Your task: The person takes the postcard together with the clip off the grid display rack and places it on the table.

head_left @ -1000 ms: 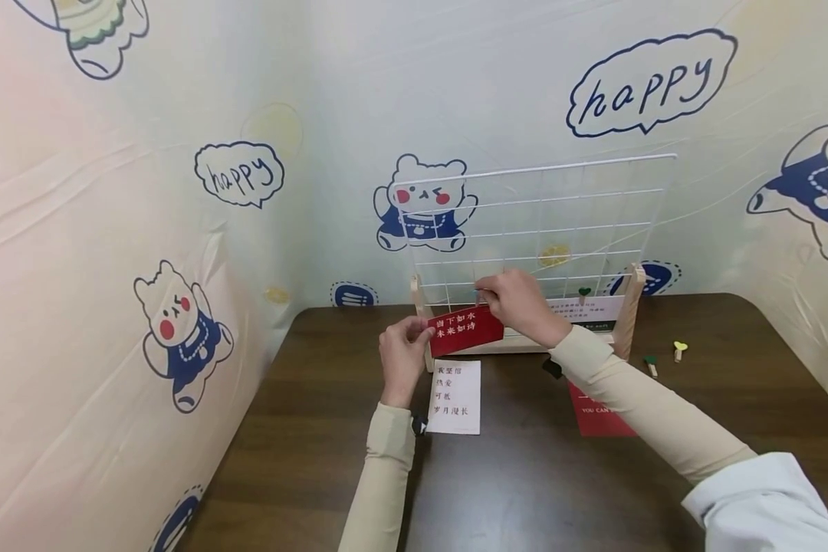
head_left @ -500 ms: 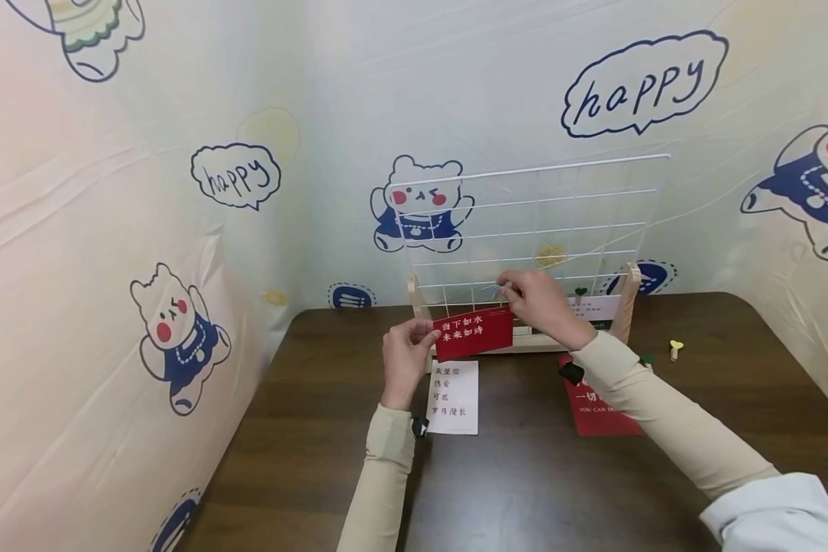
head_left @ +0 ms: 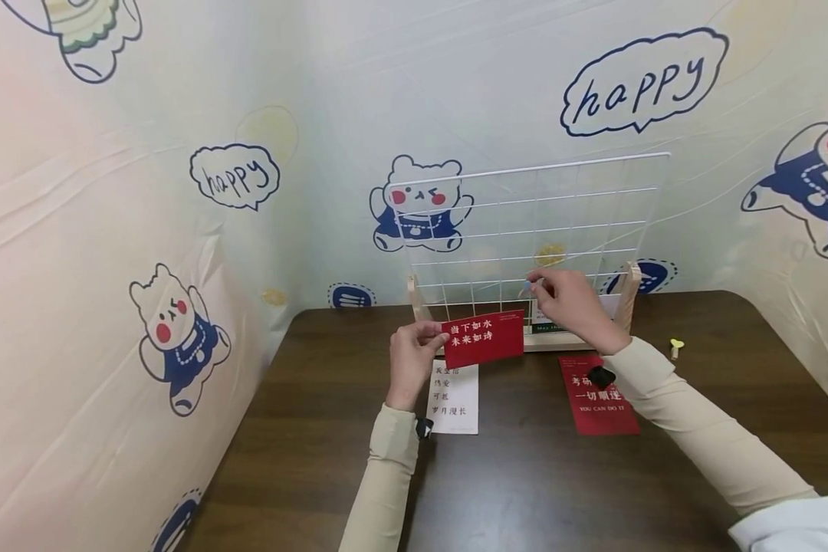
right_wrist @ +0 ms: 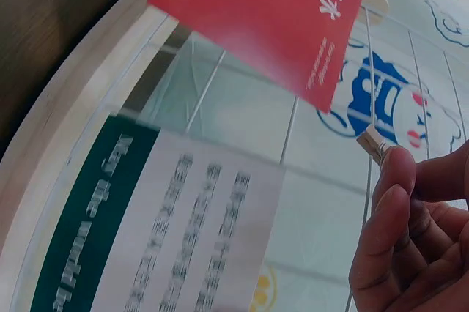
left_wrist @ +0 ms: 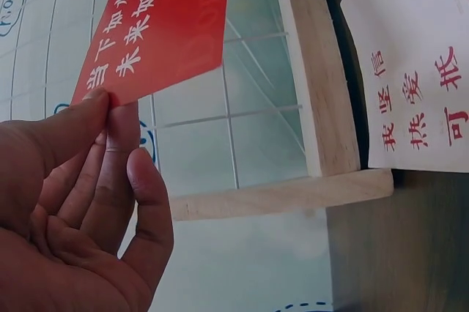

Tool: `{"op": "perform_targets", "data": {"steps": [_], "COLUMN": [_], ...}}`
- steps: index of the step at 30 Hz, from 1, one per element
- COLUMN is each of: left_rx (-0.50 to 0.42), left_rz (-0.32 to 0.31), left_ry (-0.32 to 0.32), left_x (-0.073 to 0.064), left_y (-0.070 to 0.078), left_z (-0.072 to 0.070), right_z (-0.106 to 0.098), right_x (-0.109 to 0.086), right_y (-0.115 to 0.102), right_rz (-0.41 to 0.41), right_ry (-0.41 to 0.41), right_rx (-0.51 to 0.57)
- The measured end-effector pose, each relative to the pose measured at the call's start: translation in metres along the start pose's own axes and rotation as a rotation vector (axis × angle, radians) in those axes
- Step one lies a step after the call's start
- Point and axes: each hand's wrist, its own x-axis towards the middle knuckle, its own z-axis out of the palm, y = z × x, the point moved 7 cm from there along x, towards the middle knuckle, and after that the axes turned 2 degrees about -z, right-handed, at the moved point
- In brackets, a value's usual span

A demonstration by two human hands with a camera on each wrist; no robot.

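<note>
Head view: we see the left hand [head_left: 412, 364] pinching a red rectangular paper card [head_left: 484, 339] before a white wire grid [head_left: 531, 169]; the right hand [head_left: 574, 307] pinches a small wooden clip [right_wrist: 374, 142], largely hidden from us.

The left hand [head_left: 414, 364] pinches the left end of a red card [head_left: 486, 343], its two lines of white Chinese characters facing the person, and holds it up, flat and a little higher at its right end, in front of the lower part of a white wire rack [head_left: 501, 260] that stands in a pale wooden base [head_left: 559, 342]. The right hand [head_left: 576, 304] pinches a small wooden clip [right_wrist: 371, 143] with a blue piece on it between thumb and fingertips, in front of the rack and apart from the card's upper right corner.
</note>
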Motion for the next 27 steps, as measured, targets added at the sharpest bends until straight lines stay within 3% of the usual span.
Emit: {"op": "perform_targets", "data": {"steps": [13, 27], "left_rx": [0.008, -0.014], "left_rz": [0.006, 0.005], "left_ry": [-0.073, -0.126], "left_x": [-0.002, -0.006], "left_y": [0.003, -0.001], "left_z": [0.013, 0.031], "right_z": [-0.041, -0.085], "right_x": [-0.025, -0.059], "right_y": [0.022, 0.054], "right_rz": [-0.009, 0.023], "right_ry": [0.096, 0.159], "right_rx": [-0.089, -0.101]}}
